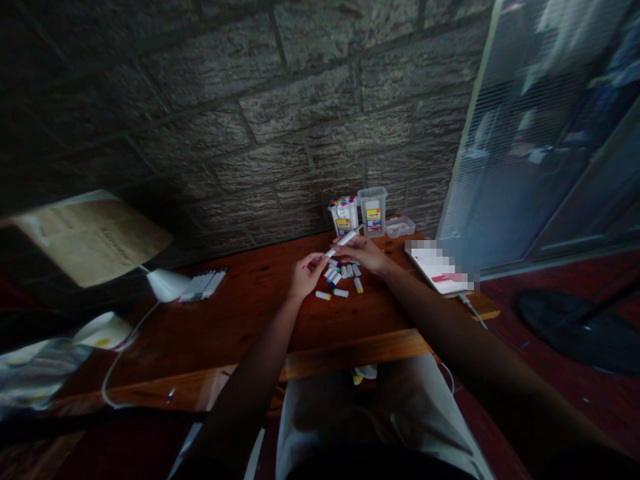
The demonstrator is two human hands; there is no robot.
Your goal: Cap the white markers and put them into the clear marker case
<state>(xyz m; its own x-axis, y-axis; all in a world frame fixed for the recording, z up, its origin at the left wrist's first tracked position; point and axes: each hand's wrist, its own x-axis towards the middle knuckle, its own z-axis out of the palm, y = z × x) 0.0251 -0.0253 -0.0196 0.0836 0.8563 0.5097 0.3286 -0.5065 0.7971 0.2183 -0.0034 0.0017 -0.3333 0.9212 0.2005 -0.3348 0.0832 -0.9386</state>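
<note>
A white marker [346, 239] slants up to the right between my two hands, above the wooden table. My left hand [306, 275] is closed around its lower end. My right hand [367, 255] grips it farther up, fingers wrapped over the barrel. Whether the marker's cap is on cannot be made out. Just below my hands lies a cluster of short white marker caps [333, 275] with coloured ends. Closer to me are a loose yellow-ended cap [323, 295], a green-ended cap [341, 293] and another yellow-ended cap [358, 286].
Behind my hands stand a box full of markers [344, 215], a transparent container [374, 212] and its lid [401, 227]. White markers [203, 285] lie in a row beside a lamp [167, 285]. A cup [104, 331] and plastic bag [45, 370] are at left, a white device [435, 263] at right.
</note>
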